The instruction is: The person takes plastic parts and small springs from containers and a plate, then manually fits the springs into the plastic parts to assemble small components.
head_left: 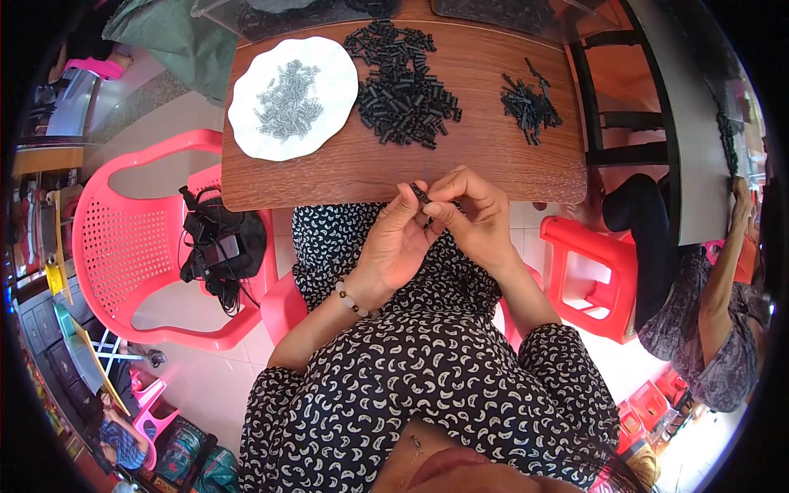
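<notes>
My left hand [398, 245] and my right hand [478, 220] meet just off the near edge of the brown wooden table [485, 168]. Both are closed, fingertips pinching a small black tube-like piece [420, 195] between them; fingers partly hide it. Beyond the hands lies a heap of short black tubes [408, 103]. To its left, a white scalloped plate [337, 78] carries a pile of small clear or silvery pieces [289, 103], too fine to name surely. A smaller pile of thin black pieces [530, 111] rests on the table's right side.
Clear bins [275, 23] line the table's far edge. A pink chair [123, 226] bearing a black bag with cables [220, 251] stands left. At right are a red stool [588, 275] and another person's arm [723, 271] reaching to a grey table [694, 123].
</notes>
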Demonstrator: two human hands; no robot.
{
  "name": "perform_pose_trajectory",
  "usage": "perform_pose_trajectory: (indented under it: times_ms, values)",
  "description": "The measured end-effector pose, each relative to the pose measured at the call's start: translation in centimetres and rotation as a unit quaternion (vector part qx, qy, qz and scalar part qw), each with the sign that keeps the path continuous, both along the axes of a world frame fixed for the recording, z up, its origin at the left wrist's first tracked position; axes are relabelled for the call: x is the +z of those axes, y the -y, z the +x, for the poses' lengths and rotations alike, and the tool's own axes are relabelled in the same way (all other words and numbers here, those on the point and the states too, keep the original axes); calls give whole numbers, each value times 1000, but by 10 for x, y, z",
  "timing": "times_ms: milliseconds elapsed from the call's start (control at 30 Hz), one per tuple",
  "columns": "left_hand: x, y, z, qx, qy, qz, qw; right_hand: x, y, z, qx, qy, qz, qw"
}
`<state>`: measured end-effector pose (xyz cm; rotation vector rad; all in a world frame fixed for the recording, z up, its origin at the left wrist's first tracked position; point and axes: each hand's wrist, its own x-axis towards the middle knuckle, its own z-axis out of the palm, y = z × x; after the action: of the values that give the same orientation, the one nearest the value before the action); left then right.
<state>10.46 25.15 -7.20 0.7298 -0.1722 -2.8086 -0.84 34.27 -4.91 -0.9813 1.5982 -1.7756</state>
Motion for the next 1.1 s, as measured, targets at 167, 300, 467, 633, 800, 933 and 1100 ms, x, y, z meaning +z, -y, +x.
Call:
perform_pose_trajectory:
  times_ms: [167,300,467,633,800,933,1100]
  values:
    - [4,-3,0,-12,-22,-15,1000,11,3,4,-38,9,57,998]
    - [1,-7,1,-8,-26,-9,1000,21,5,-5,11,-132,36,991]
    - [7,-7,2,-16,-38,-36,999,21,3,-14,115,-164,51,978]
    - [13,-9,2,-17,-54,-79,995,17,2,-10,89,-154,31,984]
    - [8,-11,4,-11,-64,-83,994,14,1,-6,70,-143,19,987]
    - [10,-12,3,-8,-57,-86,995,10,1,-6,56,-146,19,987]
    - [9,-11,2,-20,-60,-98,993,6,0,-6,46,-139,6,989]
